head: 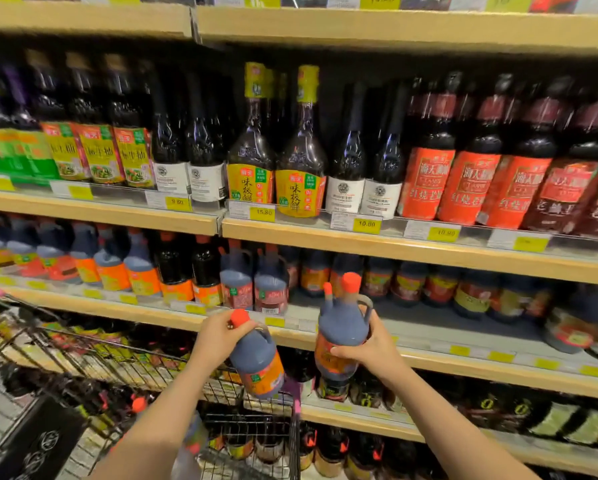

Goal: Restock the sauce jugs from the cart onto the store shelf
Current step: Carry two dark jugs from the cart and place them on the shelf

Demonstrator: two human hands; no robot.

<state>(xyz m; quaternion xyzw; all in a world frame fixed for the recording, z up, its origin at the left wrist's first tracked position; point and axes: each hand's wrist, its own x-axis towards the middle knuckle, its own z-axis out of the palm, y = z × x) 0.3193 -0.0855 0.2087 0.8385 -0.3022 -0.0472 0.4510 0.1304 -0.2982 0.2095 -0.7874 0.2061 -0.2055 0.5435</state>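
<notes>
My left hand (pixel 217 336) grips a dark sauce jug (pixel 257 362) by its neck, just under the red cap; the jug tilts and hangs above the cart. My right hand (pixel 368 351) holds a second sauce jug (pixel 340 327) upright by its orange label, in front of the shelf edge (pixel 429 358). That jug has a red cap and a side handle. Two matching jugs (pixel 254 282) stand on the shelf just beyond my hands, with a bare stretch of shelf to their right. The wire cart (pixel 124 372) sits lower left; another red-capped jug (pixel 139 405) shows inside it.
Rows of dark bottles fill the shelf above (pixel 325 233). Orange-labelled jugs (pixel 117 268) line the left of the target shelf and small jars (pixel 439 285) stand at its back right. Lower shelves hold more bottles. A dark box (pixel 37 445) lies in the cart.
</notes>
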